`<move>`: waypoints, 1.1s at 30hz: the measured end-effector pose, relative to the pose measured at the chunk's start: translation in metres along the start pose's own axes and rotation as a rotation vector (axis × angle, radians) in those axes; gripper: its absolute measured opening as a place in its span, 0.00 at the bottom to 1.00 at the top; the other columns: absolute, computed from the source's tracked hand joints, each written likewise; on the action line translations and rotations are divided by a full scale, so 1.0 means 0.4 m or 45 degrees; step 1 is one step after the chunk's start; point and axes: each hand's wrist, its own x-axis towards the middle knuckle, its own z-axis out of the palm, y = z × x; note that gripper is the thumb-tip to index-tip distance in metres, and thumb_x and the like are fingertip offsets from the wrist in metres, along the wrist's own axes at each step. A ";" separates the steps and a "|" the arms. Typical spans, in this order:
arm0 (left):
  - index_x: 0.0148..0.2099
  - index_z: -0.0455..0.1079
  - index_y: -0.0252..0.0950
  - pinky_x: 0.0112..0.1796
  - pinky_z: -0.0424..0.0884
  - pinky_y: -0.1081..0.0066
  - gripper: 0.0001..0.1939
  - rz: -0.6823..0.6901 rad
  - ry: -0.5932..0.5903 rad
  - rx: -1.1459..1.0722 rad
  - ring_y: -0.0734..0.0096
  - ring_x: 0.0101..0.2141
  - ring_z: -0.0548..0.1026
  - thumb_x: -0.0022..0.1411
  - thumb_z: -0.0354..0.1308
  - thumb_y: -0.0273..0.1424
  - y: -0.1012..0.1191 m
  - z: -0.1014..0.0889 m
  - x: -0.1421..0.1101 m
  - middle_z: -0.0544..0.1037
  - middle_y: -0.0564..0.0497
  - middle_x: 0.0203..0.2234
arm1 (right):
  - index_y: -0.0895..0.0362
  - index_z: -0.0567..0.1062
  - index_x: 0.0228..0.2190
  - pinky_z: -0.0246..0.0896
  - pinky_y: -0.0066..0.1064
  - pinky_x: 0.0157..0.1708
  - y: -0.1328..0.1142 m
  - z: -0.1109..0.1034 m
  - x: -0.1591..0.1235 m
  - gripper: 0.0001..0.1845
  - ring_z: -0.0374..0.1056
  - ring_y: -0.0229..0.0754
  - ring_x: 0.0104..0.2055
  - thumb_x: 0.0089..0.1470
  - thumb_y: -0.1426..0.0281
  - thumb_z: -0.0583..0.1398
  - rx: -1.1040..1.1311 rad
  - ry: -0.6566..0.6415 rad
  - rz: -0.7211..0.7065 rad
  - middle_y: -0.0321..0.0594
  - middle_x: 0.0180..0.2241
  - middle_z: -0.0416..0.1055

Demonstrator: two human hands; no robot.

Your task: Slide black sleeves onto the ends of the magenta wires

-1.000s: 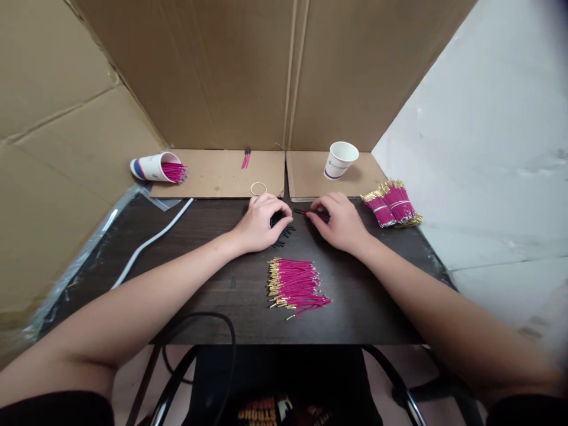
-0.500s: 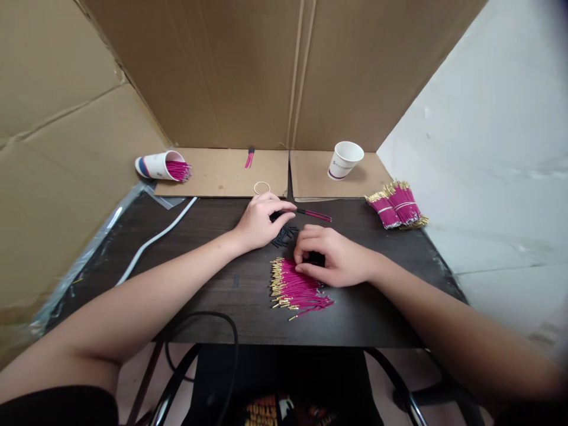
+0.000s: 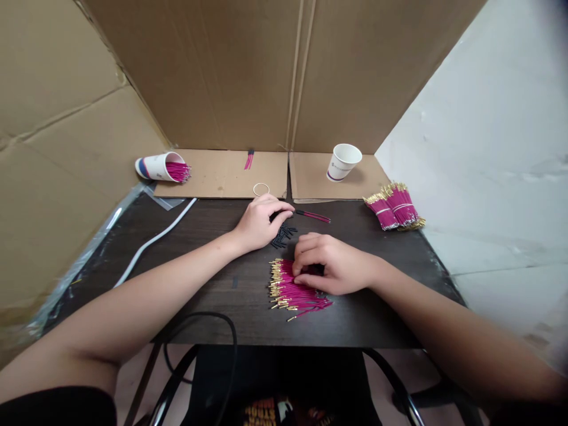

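A loose pile of pink wires with gold tips (image 3: pixel 293 291) lies on the dark table (image 3: pixel 199 260) in front of me. My right hand (image 3: pixel 331 264) rests on the pile's top edge, fingers curled and pinching at the wires. My left hand (image 3: pixel 261 220) lies further back, fingers closed over a heap of small black sleeves (image 3: pixel 284 234). A single pink wire with a black sleeve (image 3: pixel 313 215) lies on the table just right of my left hand's fingertips.
Two tied bundles of pink wires (image 3: pixel 394 205) sit at the table's right edge. An upright paper cup (image 3: pixel 342 161) and a tipped cup holding pink wires (image 3: pixel 162 167) stand on cardboard at the back. A rubber band (image 3: pixel 261 189) and a white cable (image 3: pixel 151 241) lie nearby.
My right hand let go of the sleeved wire beside my left hand and came back toward me onto the loose pile. The left hand stayed over the black sleeves.
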 end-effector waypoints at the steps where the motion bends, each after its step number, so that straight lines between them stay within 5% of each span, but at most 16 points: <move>1: 0.49 0.86 0.40 0.56 0.80 0.54 0.08 -0.008 0.006 -0.003 0.58 0.47 0.84 0.78 0.65 0.32 0.001 -0.001 0.000 0.89 0.46 0.43 | 0.55 0.83 0.36 0.67 0.42 0.48 -0.001 0.000 0.000 0.06 0.72 0.46 0.39 0.70 0.73 0.68 0.012 0.002 0.003 0.41 0.36 0.81; 21: 0.47 0.82 0.39 0.55 0.78 0.55 0.06 -0.057 -0.020 -0.009 0.59 0.44 0.85 0.77 0.64 0.33 0.010 -0.005 0.002 0.88 0.48 0.42 | 0.55 0.77 0.34 0.64 0.39 0.45 -0.014 0.012 0.002 0.07 0.67 0.44 0.36 0.67 0.75 0.64 -0.117 -0.043 0.067 0.39 0.34 0.74; 33: 0.48 0.81 0.40 0.57 0.77 0.55 0.05 -0.055 -0.039 0.004 0.59 0.44 0.85 0.77 0.64 0.33 0.010 -0.005 0.003 0.89 0.48 0.42 | 0.55 0.82 0.39 0.68 0.42 0.49 -0.012 0.018 0.000 0.05 0.73 0.47 0.41 0.69 0.74 0.65 -0.122 -0.049 0.027 0.43 0.39 0.80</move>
